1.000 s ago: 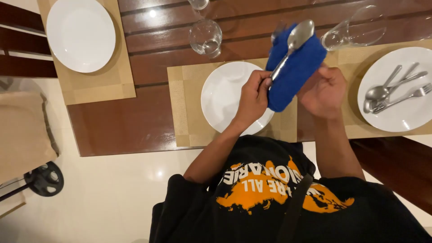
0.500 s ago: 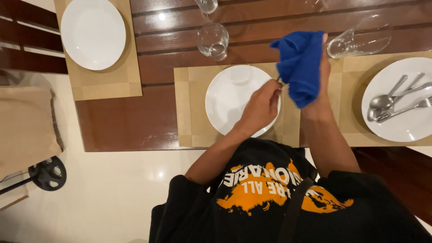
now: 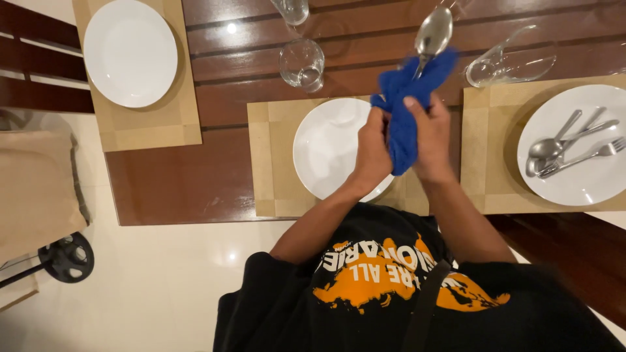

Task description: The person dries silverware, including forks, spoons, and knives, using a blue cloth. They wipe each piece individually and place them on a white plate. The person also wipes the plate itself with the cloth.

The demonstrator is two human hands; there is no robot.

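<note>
From my feed I see the dark wooden tabletop (image 3: 195,176) first, and the likeliest trouble is a knock on it: both arms work just above the middle white plate (image 3: 326,150), and a clear glass tumbler (image 3: 302,63) stands upright just beyond it, while a second glass (image 3: 512,57) lies tipped on its side near the right mat, so a wide sweep of an elbow or of the cloth could, I judge, roll or topple one. I count three tan placemats, the left one (image 3: 140,124) well apart from the other two, and three white plates, one on each. The right plate (image 3: 574,176) carries loose cutlery (image 3: 567,146), which looks like two spoons and two forks, though they overlap and I cannot be sure. Three glasses show, the third (image 3: 290,8) cut off by the top edge. One blue cloth (image 3: 403,124) is bunched between the hands: my left hand (image 3: 372,146) is closed on its lower part, my right hand (image 3: 432,140) is wrapped round it with the thumb pressing on top. One spoon (image 3: 433,32) rises out of the cloth, bowl upward, above the tabletop; with only its handle buried in folds, I think it could slip free and strike the plate or a glass.
</note>
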